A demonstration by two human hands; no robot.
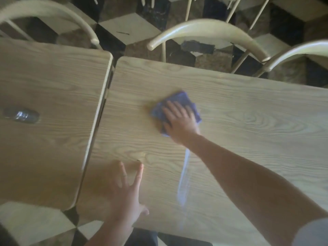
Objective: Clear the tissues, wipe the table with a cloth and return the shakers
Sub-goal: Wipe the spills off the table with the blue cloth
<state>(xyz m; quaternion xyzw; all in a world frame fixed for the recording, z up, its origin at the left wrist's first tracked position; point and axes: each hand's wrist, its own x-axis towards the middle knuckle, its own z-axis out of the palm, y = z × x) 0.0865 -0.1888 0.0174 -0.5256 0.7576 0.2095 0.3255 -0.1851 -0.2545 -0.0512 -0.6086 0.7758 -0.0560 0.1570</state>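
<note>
A folded blue cloth (179, 101) lies on the light wooden table (248, 125), left of its centre. My right hand (179, 121) presses flat on the cloth, fingers spread, covering most of it. My left hand (125, 194) rests flat on the same table near its front left corner, fingers apart, holding nothing. A blurred dark and shiny object, perhaps the shakers (21, 115), stands on the neighbouring table (53, 77) at the far left. A pale wet streak (183, 183) runs along the table beneath my right forearm. No tissues are in view.
A narrow gap (101, 118) separates the two tables. Cream curved chair backs (204, 31) stand along the far side, one more at the upper left (44, 13) and one at the right (301, 52). The floor has a dark and light cube pattern.
</note>
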